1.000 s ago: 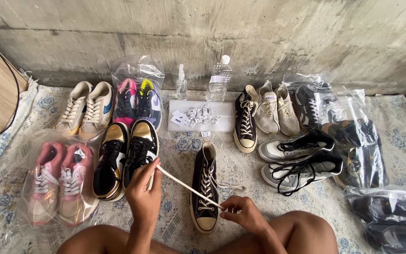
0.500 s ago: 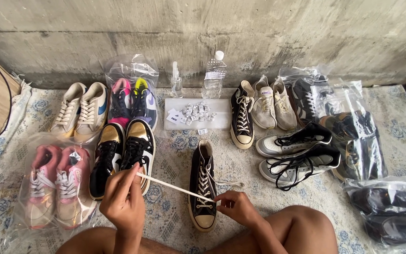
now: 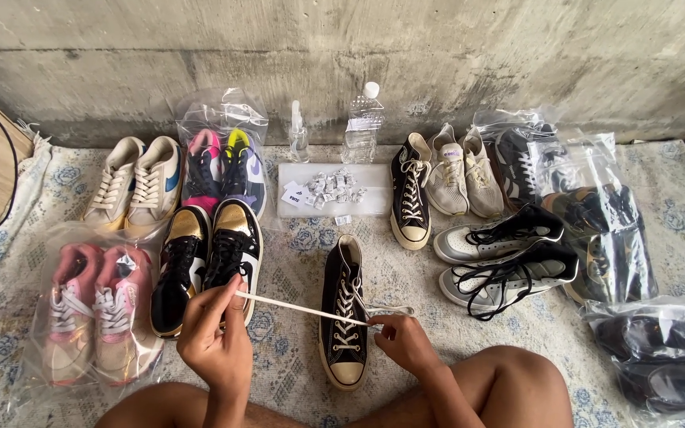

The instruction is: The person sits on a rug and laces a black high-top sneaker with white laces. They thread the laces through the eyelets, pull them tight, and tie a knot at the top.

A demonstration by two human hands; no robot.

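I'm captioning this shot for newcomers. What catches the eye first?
A white lace stretched taut between the left hand and the right hand, running from a black high-top sneaker at bottom centre. Around it, many shoe pairs lie on a patterned cloth, with pink sneakers in a clear bag at left.

I see a black high-top sneaker [image 3: 345,317] with a cream toe and a white lace [image 3: 295,307] at lower centre. At lower left, pink sneakers [image 3: 89,309]; beneath everything, a pale blue-flowered cloth [image 3: 295,246].
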